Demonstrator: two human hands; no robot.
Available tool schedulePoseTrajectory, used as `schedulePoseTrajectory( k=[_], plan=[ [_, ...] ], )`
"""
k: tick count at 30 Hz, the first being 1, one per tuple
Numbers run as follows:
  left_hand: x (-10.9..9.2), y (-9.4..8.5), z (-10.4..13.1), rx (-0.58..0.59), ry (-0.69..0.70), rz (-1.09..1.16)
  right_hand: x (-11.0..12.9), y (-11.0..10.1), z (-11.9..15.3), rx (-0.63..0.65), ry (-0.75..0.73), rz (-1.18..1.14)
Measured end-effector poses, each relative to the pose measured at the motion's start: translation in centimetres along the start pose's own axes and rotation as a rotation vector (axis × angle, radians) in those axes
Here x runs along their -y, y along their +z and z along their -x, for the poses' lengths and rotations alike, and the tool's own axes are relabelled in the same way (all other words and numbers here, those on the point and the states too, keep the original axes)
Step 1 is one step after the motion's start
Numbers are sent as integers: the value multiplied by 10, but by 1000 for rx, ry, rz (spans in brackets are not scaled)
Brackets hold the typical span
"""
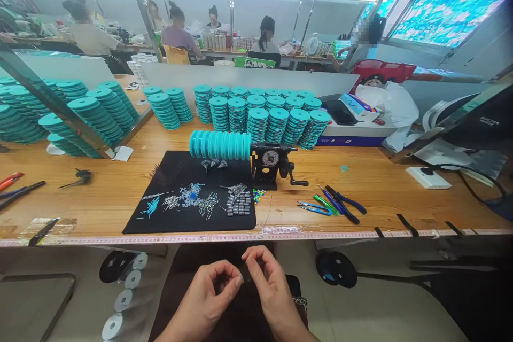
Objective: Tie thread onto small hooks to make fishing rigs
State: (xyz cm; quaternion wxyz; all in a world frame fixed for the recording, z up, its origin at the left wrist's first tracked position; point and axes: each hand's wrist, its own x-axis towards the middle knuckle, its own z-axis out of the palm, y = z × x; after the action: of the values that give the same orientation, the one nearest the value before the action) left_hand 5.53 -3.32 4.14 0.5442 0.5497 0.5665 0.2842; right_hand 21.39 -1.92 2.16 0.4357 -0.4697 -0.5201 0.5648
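Both hands are over the lap, just below the table's front edge. My left hand [214, 296] is pinched, thumb against index finger; whatever it holds is too small to name. Close beside it, my right hand [270, 288] is also closed in a pinch, with nothing I can make out between the fingertips. Above them on the table lies a black mat [160, 219] bearing small grey cylinders [239, 203], light blue pieces [190, 195], metal pins and turquoise strips [152, 207]. A row of turquoise spools [220, 145] sits on a black hand-cranked winder [270, 163].
Stacks of turquoise spools [256, 112] stand behind the winder and at the left. Pliers [347, 203] and blue snips [315, 208] lie right of the mat. A power strip [428, 177] is farther right. Several people sit in the background.
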Motion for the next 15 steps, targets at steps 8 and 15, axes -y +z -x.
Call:
schedulePoseTrajectory(
  k=[8,15],
  plan=[
    [8,-4,-1,13,-20,74,-3,-7,-9,-191,17,-178],
    [13,-3,0,20,-41,116,-11,-9,-16,-370,-15,-321]
  ],
)
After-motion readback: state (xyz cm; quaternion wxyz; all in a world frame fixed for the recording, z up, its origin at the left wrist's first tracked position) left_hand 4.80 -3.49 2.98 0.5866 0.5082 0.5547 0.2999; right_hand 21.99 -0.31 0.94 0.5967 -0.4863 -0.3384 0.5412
